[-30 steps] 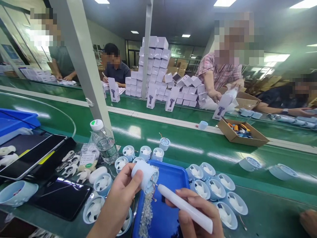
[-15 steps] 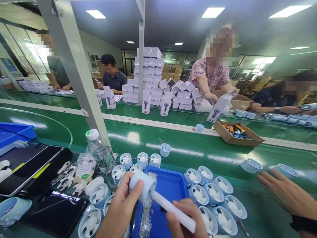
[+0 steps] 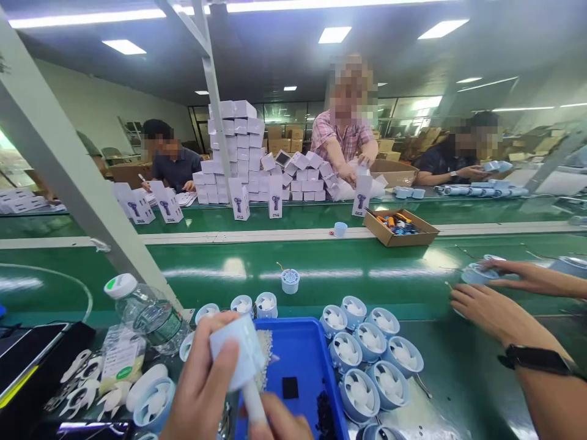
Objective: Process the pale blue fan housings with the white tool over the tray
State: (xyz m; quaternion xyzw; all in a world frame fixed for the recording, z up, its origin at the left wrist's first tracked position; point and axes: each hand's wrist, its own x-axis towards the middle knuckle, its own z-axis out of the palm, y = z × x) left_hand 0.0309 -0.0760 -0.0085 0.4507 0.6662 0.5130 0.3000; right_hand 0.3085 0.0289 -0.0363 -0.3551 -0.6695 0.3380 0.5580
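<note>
My left hand (image 3: 195,379) is closed around a light blue cylindrical fan housing (image 3: 236,351), thumb on its near side. A white rod (image 3: 252,397) meets the lower end of the housing; how far it goes in is hidden. My right hand (image 3: 284,421) grips that rod low in the view, its fingers partly cut off by the bottom edge. Beneath both hands lies a blue tray (image 3: 305,348) with small clear pieces (image 3: 263,348) along its left side, a black square (image 3: 290,387) and dark bits (image 3: 325,412).
Several fan housings with white blades (image 3: 369,337) stand right of the tray, others to its left. A water bottle (image 3: 151,318) leans at left by a post. A co-worker's hands (image 3: 486,305) handle housings on the green belt (image 3: 229,256). An open carton (image 3: 401,235) holds tools.
The view has swung right. The housing and rod have tilted, the rod now pointing more steeply down. A co-worker's second hand has come into view at the housings on the right.
</note>
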